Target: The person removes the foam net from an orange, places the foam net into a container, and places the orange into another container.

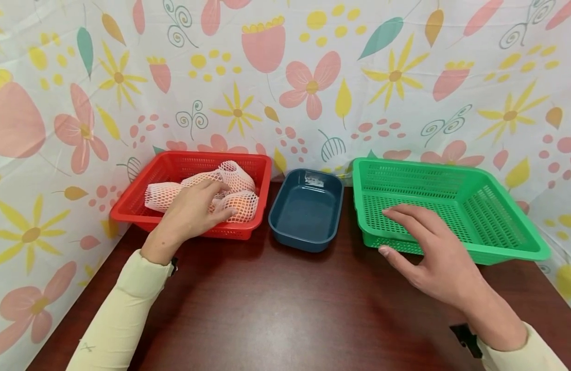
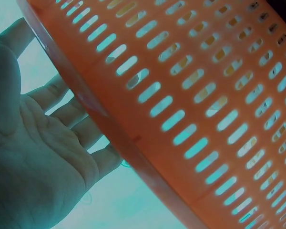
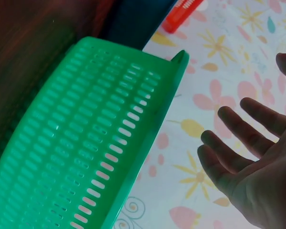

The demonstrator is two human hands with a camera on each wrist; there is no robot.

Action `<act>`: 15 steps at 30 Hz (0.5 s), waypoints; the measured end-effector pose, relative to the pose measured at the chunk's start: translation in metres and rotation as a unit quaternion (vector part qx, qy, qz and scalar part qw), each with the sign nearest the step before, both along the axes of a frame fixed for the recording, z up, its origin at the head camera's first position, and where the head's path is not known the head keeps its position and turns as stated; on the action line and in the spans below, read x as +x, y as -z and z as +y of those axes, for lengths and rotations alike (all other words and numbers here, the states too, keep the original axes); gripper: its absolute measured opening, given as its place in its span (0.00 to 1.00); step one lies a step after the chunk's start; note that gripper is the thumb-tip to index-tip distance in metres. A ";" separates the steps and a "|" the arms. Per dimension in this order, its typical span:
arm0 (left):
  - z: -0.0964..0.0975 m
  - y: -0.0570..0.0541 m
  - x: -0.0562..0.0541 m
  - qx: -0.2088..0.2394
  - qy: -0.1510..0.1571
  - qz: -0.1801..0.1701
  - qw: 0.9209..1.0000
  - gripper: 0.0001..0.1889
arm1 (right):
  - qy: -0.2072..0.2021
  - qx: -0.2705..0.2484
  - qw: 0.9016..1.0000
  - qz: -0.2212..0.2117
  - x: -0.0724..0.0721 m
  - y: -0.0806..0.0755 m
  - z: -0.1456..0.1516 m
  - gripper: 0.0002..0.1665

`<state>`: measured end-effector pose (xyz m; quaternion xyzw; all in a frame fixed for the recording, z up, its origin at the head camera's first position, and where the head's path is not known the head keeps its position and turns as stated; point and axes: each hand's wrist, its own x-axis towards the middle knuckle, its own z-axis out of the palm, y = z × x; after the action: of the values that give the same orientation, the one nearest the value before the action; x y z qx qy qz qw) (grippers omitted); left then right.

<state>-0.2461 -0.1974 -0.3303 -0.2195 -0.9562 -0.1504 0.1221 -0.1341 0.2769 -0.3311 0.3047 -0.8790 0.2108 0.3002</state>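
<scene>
Over the red plastic basket (image 1: 262, 201), my left hand (image 1: 192, 206) reaches in with fingers spread and slightly bent. Below it lie several round orange fruits in white foam netting; one netted fruit (image 1: 242, 206) sits by the thumb, another netted bundle (image 1: 161, 196) at the left. The left wrist view shows the slotted basket wall (image 2: 148, 109), with the fingertips hidden behind the rim. My right hand (image 1: 433, 257) hovers at the front of the green plastic basket (image 1: 494, 221), its fingers extended and holding nothing. In the right wrist view, the right hand (image 3: 262, 167) is apart from the basket.
A dark blue rectangular dish (image 1: 308, 211) stands between the two baskets. All three rest on a dark brown wooden table (image 1: 285, 309). A flower-patterned cloth (image 1: 308, 93) hangs close behind them and along the sides.
</scene>
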 end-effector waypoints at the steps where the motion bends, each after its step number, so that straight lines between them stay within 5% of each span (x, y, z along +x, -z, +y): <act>1: 0.001 0.000 0.000 0.001 0.001 -0.001 1.000 0.31 | -0.007 -0.002 1.000 0.007 0.000 0.001 -0.001 0.37; 7: 0.003 0.002 -0.001 -0.004 -0.001 -0.005 1.000 0.31 | -0.027 -0.007 0.999 0.041 -0.003 0.002 -0.007 0.41; 15: 0.009 0.001 -0.002 -0.008 0.004 -0.015 1.000 0.33 | -0.052 0.011 0.998 0.015 0.001 0.006 -0.014 0.40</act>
<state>-0.2482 -0.1883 -0.3311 -0.2221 -0.9581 -0.1470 0.1055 -0.1334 0.2634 -0.3375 0.3568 -0.8594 0.2118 0.2988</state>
